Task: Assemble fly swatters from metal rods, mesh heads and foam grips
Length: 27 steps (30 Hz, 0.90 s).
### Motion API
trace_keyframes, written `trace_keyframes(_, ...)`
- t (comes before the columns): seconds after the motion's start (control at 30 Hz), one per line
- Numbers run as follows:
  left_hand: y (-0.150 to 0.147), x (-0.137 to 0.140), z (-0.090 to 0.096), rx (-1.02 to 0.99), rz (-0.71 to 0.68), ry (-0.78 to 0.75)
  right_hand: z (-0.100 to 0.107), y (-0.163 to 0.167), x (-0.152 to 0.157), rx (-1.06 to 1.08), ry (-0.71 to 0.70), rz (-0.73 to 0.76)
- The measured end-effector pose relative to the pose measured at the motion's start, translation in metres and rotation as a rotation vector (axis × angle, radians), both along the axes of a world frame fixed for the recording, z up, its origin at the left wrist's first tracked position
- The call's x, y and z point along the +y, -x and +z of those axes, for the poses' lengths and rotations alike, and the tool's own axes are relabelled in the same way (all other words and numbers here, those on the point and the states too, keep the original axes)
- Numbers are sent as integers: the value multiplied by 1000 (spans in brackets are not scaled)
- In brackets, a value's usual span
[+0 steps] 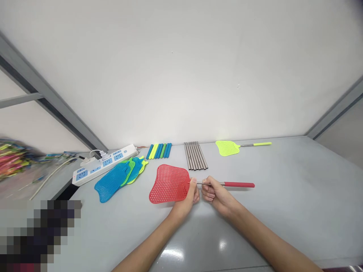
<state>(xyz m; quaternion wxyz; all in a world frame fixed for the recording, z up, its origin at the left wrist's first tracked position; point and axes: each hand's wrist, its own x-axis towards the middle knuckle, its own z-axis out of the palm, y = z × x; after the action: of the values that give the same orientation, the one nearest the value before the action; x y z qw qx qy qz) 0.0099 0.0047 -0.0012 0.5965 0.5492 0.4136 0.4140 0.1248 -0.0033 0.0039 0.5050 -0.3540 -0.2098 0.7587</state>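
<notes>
A red fly swatter [170, 184] is held level just above the grey table, its perforated head to the left and its red grip to the right. My left hand [190, 193] is closed at the neck of the head, thumb on top. Around the metal rod, between the neck and the grip, my right hand [213, 191] is closed. Behind my hands, several metal rods [195, 155] lie side by side. Left of them is a row of blue, yellow and green grip sleeves [159, 150].
A yellow-green fly swatter [228, 148] lies at the back right. Overlapping blue, green and yellow swatter heads [113, 179] lie on the left, beside a white power strip [106, 164] with plugs in it. Colourful packaged items [14, 158] sit at far left. A wall [198, 75] bounds the back.
</notes>
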Motion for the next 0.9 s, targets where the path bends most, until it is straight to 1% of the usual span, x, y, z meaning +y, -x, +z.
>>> trace_keyframes(0.27, 6, 7, 1, 7, 20, -32, 3, -7, 2, -3, -2, -14)
trace_keyframes(0.6, 13, 11, 11, 55, 27, -91, 5, -17, 4, 7, -48, 64)
trace_keyframes(0.7, 16, 13, 12, 73, 36, -96, 6, -19, 6, -1, -45, 52)
trace_keyframes(0.9, 22, 19, 12, 32, 31, -104, 8, -25, 8, -11, -46, 42)
